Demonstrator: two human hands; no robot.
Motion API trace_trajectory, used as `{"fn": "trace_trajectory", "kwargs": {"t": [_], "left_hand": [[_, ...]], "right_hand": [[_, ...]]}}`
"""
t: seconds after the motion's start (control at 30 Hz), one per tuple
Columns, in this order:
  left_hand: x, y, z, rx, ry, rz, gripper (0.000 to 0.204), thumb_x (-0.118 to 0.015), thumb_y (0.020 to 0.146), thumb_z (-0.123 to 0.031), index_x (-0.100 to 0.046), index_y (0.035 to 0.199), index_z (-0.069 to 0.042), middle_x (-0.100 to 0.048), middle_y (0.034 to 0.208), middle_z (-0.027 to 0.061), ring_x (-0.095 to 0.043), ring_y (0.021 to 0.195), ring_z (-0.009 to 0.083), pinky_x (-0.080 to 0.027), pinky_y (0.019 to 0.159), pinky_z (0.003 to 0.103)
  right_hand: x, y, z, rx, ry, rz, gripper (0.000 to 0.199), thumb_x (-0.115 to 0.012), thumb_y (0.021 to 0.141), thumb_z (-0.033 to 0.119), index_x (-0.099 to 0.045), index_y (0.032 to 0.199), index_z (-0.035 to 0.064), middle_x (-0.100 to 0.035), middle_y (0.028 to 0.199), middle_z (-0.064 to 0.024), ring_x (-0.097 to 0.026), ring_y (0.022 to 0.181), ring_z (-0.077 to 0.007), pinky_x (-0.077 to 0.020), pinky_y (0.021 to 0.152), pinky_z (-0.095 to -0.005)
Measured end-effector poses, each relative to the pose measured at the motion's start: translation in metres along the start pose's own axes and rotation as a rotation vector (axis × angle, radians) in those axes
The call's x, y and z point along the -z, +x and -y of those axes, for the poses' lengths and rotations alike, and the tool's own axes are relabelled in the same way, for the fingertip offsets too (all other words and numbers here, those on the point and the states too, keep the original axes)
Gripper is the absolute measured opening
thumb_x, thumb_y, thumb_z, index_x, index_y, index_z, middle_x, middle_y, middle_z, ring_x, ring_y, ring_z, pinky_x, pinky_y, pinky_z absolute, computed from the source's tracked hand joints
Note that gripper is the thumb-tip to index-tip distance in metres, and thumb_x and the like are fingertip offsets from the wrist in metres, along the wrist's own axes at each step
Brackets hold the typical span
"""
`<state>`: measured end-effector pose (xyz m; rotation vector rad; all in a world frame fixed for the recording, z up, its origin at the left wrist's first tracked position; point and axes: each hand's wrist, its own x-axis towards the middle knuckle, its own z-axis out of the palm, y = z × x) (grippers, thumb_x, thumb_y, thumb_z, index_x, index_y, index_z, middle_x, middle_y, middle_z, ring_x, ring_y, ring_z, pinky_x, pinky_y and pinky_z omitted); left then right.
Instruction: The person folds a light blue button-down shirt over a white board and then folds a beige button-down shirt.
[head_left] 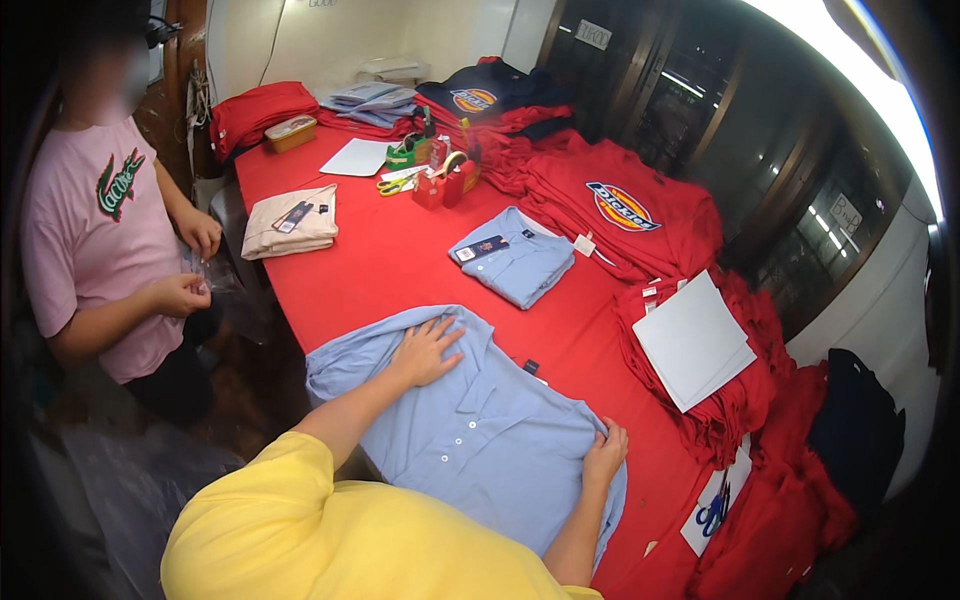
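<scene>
A light blue polo shirt [470, 455] lies spread front up before me, its white buttons and collar showing. My left hand [425, 352] rests flat on its upper left part, fingers spread. At the shirt's right edge, the fingers of my right hand [604, 457] are bent and pinch the cloth. Beyond the shirt sits a folded light blue polo shirt [528, 262] with a dark tag [482, 249] on top. To its left is a folded beige shirt [290, 222], also tagged.
A person in a pink shirt [90, 230] stands left, handling clear plastic [228, 285]. The red-covered table [370, 265] bears tape dispensers [445, 185], yellow-handled scissors [395, 186], red shirts [640, 195], white sheets [693, 338] and blue-handled scissors [713, 515].
</scene>
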<state>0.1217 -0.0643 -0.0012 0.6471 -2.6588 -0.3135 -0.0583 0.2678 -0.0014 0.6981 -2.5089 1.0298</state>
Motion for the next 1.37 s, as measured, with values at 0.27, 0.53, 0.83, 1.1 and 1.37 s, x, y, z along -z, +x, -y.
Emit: {"fn": "trace_trajectory", "kwargs": {"t": [0.27, 0.53, 0.83, 1.1, 1.37], "left_hand": [[-0.013, -0.005, 0.003, 0.016, -0.026, -0.101, 0.047, -0.054, 0.089, -0.042, -0.057, 0.13, -0.019, -0.045, 0.144, 0.0061, -0.038, 0.133, 0.027, -0.027, 0.109, 0.047], [-0.014, -0.006, 0.004, 0.014, -0.007, -0.089, 0.046, -0.052, 0.09, -0.04, -0.055, 0.131, -0.018, -0.045, 0.144, 0.0065, -0.038, 0.133, 0.0268, -0.026, 0.109, 0.047], [-0.016, -0.026, -0.011, 0.006, 0.066, -0.107, 0.045, -0.053, 0.091, -0.036, -0.054, 0.131, -0.015, -0.046, 0.142, 0.0085, -0.038, 0.133, 0.0286, -0.027, 0.109, 0.05], [0.004, -0.093, -0.037, -0.079, 0.1, -0.077, 0.048, -0.052, 0.09, -0.034, -0.05, 0.134, -0.014, -0.042, 0.145, 0.0102, -0.038, 0.133, 0.0305, -0.026, 0.109, 0.053], [0.023, -0.153, -0.054, -0.055, 0.067, 0.041, 0.053, -0.054, 0.089, -0.037, -0.046, 0.137, -0.016, -0.037, 0.147, 0.0096, -0.037, 0.133, 0.0314, -0.021, 0.112, 0.054]], "right_hand": [[0.008, 0.005, -0.002, -0.197, 0.042, 0.145, 0.02, -0.07, 0.079, 0.016, -0.064, 0.093, 0.0043, -0.062, 0.093, -0.0093, -0.054, 0.095, -0.028, -0.0369, 0.088, -0.0409], [0.011, 0.006, -0.009, -0.018, 0.026, 0.22, 0.016, -0.064, 0.085, 0.021, -0.064, 0.09, 0.0055, -0.064, 0.09, -0.0078, -0.056, 0.09, -0.0264, -0.0357, 0.088, -0.0381], [0.002, 0.016, -0.018, -0.111, 0.135, 0.058, 0.017, -0.064, 0.085, 0.021, -0.059, 0.089, 0.0046, -0.063, 0.086, -0.0094, -0.056, 0.085, -0.0283, -0.0368, 0.085, -0.0376], [0.001, 0.015, -0.015, -0.113, 0.053, 0.084, 0.019, -0.063, 0.087, 0.024, -0.061, 0.092, 0.0057, -0.065, 0.09, -0.0124, -0.055, 0.082, -0.0315, -0.0386, 0.081, -0.0399], [0.006, 0.014, 0.003, -0.246, -0.01, 0.148, 0.023, -0.063, 0.087, 0.03, -0.062, 0.092, 0.0066, -0.064, 0.093, -0.0147, -0.054, 0.094, -0.0329, -0.0371, 0.089, -0.0436]]}}
